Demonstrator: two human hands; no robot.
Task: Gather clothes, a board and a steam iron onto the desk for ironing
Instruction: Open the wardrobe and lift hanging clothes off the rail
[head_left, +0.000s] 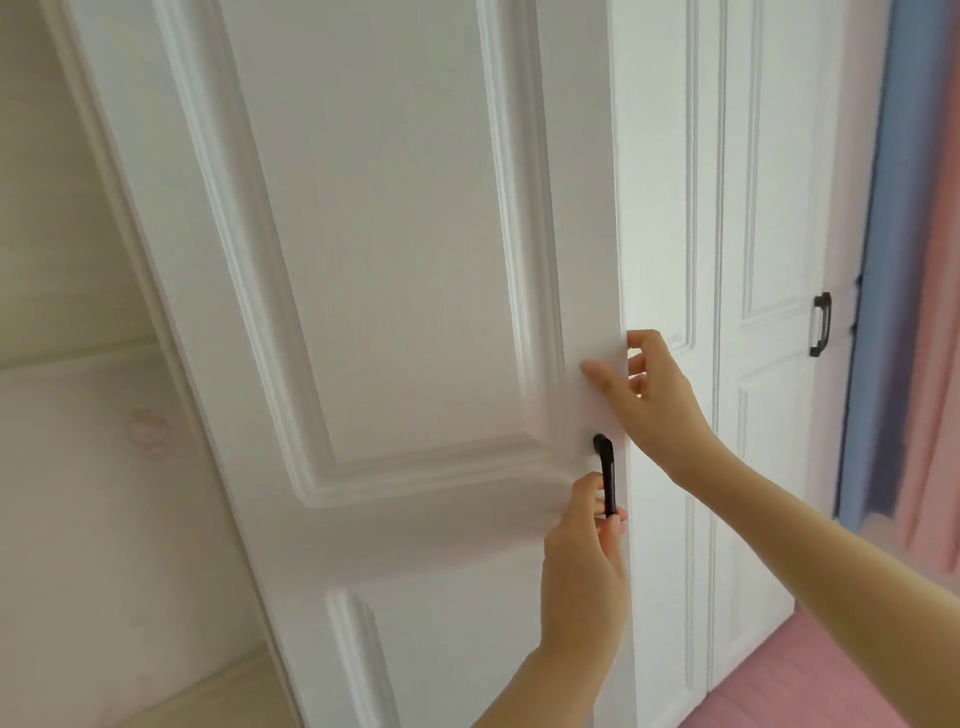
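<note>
A tall white panelled wardrobe door (395, 291) fills the middle of the head view, swung partly out from the doors beside it. My left hand (584, 566) grips its black bar handle (607, 475) from below. My right hand (652, 395) holds the door's free edge just above the handle, thumb on the front face and fingers curled behind the edge. No clothes, board or steam iron show.
More white wardrobe doors (769, 364) stand shut to the right, one with a black handle (821, 325). Blue and pink curtains (914, 312) hang at the far right above a pink floor (810, 680). A pale padded surface (78, 519) lies at lower left.
</note>
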